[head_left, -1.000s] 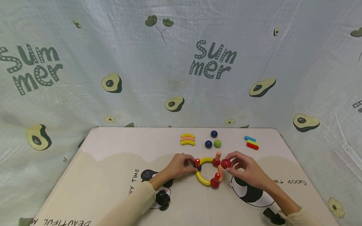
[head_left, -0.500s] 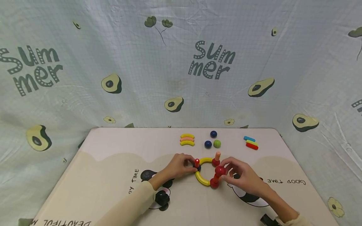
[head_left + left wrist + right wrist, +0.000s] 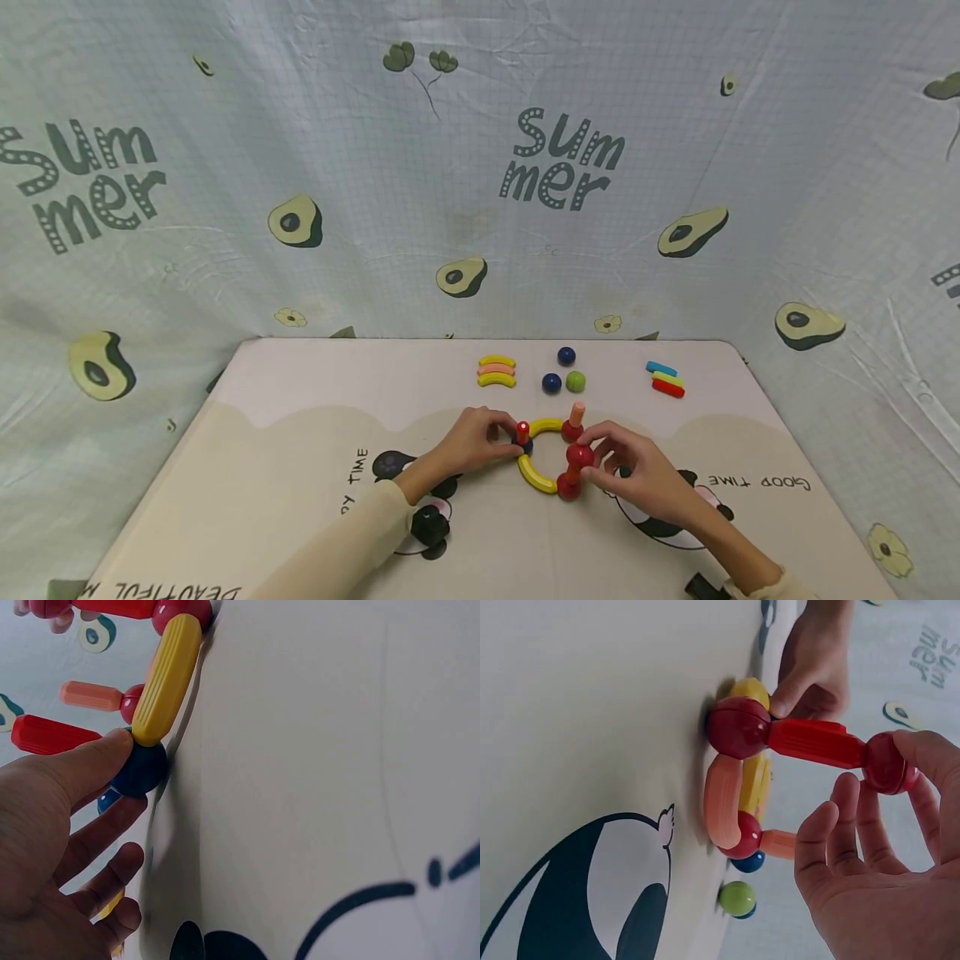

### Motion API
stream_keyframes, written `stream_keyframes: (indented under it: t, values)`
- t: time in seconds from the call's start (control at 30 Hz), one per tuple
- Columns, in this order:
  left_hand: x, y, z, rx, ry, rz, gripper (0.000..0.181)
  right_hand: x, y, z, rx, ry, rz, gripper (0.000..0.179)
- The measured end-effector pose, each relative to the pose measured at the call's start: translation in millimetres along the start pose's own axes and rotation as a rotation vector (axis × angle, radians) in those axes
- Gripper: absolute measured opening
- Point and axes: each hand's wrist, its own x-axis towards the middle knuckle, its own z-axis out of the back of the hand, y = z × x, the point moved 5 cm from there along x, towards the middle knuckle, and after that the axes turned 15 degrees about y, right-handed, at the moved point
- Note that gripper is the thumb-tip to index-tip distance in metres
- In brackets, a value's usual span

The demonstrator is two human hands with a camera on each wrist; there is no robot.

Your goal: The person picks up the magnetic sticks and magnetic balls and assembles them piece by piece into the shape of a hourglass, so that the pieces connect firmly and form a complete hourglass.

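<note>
The right wrist view shows what the right hand [image 3: 630,467] covers in the head view: a curved peach bar [image 3: 723,796] lying low between two red balls, touching both. The nearer one, the base ball [image 3: 737,727], carries a red rod [image 3: 816,742], with the top ball [image 3: 580,455] at its other end; how deep the rod sits in that ball is hard to tell. The left wrist view shows the blue ball [image 3: 141,771] in the left hand [image 3: 474,442], in contact with the end of a ribbed yellow bar [image 3: 169,679].

These pieces make a ring on the surface [image 3: 420,375], between the two hands. The red rod's long axis runs upright from base ball to top ball. A second red rod [image 3: 522,432] rises from the blue ball, and a peach rod [image 3: 577,414] from the far ball [image 3: 572,432]. The yellow bars lie flat, bowing outward.

The left forearm reaches in from the lower left, the right from the lower right. Thumb and forefinger of the left hand pinch the blue ball, its remaining fingers bent and spread apart. The right hand has its thumb and forefinger about the top ball, the other fingers half curled and clear of it. Farther back lie loose bars [image 3: 497,371], balls [image 3: 551,383] and rods [image 3: 667,389].
</note>
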Motion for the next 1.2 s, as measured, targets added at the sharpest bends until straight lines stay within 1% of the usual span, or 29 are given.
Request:
stream_keyframes:
  t: [0.2,0.43,0.63,0.83,0.97,1.07,1.2]
  values:
    - [-0.8,-0.6,0.4,-0.012,0.000,-0.002,0.023,2.3,-1.1,-1.5,0.004,-0.027,-0.013,0.032]
    - [-0.8,0.1,-0.2,-0.019,-0.004,-0.010,0.022,12.5,-4.4,-4.0,0.007,-0.075,-0.047,0.032]
    - [-0.7,0.0,-0.9,-0.025,-0.003,-0.009,0.022,18.0,-6.0,-5.5,0.005,-0.086,-0.051,0.032]
    - [-1.2,0.8,-2.1,-0.043,-0.011,0.015,0.023,19.7,-7.0,-6.4,0.015,-0.092,-0.047,0.032]
    - [-3.9,-0.1,-1.4,-0.044,-0.011,0.035,0.029,20.5,-6.7,-6.7,0.010,-0.101,-0.060,0.033]
    - [-7.8,-3.1,2.4,-0.068,-0.031,0.032,0.034,20.9,-6.0,-6.9,0.007,-0.106,-0.072,0.034]
    - [-12.5,-6.8,9.5,-0.156,-0.070,0.013,0.039,20.7,-5.6,-6.7,0.003,-0.110,-0.082,0.035]
